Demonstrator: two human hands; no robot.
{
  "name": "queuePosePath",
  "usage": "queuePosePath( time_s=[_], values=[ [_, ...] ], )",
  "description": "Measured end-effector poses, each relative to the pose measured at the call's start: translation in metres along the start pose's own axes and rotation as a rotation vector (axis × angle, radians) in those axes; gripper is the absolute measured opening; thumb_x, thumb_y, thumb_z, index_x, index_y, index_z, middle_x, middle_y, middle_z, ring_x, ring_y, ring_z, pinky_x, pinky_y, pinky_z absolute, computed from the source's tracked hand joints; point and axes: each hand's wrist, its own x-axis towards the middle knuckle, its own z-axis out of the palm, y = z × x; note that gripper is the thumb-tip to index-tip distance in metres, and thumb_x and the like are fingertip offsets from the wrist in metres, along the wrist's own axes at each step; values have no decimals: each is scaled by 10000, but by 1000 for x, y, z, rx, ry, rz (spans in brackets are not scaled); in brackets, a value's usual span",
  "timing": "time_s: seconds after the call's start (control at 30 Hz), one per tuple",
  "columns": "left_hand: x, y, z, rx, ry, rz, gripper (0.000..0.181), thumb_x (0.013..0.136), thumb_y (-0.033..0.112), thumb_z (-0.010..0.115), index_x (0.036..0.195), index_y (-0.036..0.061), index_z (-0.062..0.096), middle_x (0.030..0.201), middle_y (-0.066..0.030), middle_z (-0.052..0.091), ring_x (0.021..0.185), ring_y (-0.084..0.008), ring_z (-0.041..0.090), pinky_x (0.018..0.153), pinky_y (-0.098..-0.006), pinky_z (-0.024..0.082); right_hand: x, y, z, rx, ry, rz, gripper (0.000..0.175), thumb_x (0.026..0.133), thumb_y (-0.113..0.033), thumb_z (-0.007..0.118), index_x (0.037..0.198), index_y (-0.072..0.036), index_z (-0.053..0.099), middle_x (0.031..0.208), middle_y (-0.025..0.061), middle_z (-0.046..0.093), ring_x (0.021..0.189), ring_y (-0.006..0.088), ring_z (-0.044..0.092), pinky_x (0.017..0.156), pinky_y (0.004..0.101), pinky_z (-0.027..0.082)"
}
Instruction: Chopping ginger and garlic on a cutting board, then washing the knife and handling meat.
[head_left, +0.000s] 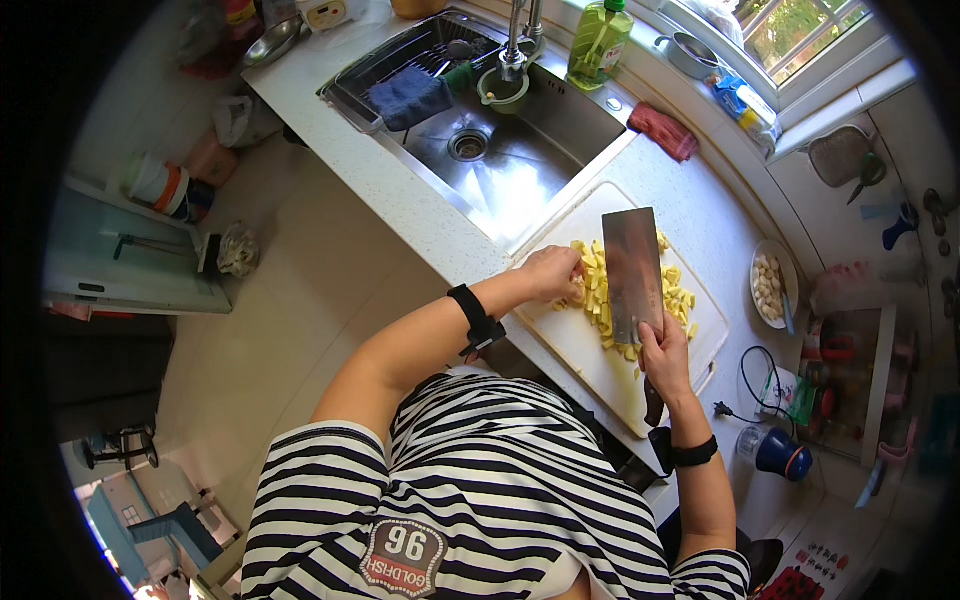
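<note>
A white cutting board (600, 375) lies aslant on the counter beside the sink, bearing a spread of chopped pale-yellow pieces (598, 285), perhaps ginger. My right hand (664, 356) grips a broad cleaver (632, 262) low on its blade, near the dark handle. The blade lies nearly flat over the chopped pieces and hides some of them. At the left edge of the pile, my left hand (555, 273) has its fingers curled in at the pieces; whether it pinches any of them is hidden.
A steel sink (525, 172) with a dish rack (397, 60) adjoins the board. A dish of peeled garlic cloves (769, 285) stands by the wall. Nearer are a blue-capped small appliance (780, 454) and a cable (757, 352). A red cloth (664, 131) lies behind the board.
</note>
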Motion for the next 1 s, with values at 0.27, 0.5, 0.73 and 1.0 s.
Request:
queuePosePath(
  time_s=[0.27,0.5,0.73,1.0],
  values=[
    [3,0,-3,170,-46,58,372,633,244,774,914,61,614,915,-101,598,942,-290,559,764,-390,462,-6,9,2,-8,-1,11,150,901,-82,522,1041,-26,521,602,-20,497,438,51,424,398,223,348],
    [-5,-3,-6,16,41,254,379,620,224,779,872,65,546,900,-93,568,910,-285,526,778,-370,445,-8,10,2,-28,4,-16,130,905,-73,515,1019,-11,509,597,-14,457,401,66,421,365,226,342],
    [-6,-5,-2,-176,-32,287,326,636,109,737,846,28,502,813,-95,546,729,-213,546,645,-316,466,-11,2,1,13,33,30,146,898,-73,524,1035,-22,524,615,-23,504,439,37,406,400,215,346],
    [-8,3,-1,-202,-9,376,263,667,59,678,866,41,506,802,-80,534,699,-201,545,635,-315,464,-13,12,-1,-11,31,32,122,895,-71,530,1006,-20,516,617,-10,508,432,49,429,390,218,357]
  ],
)
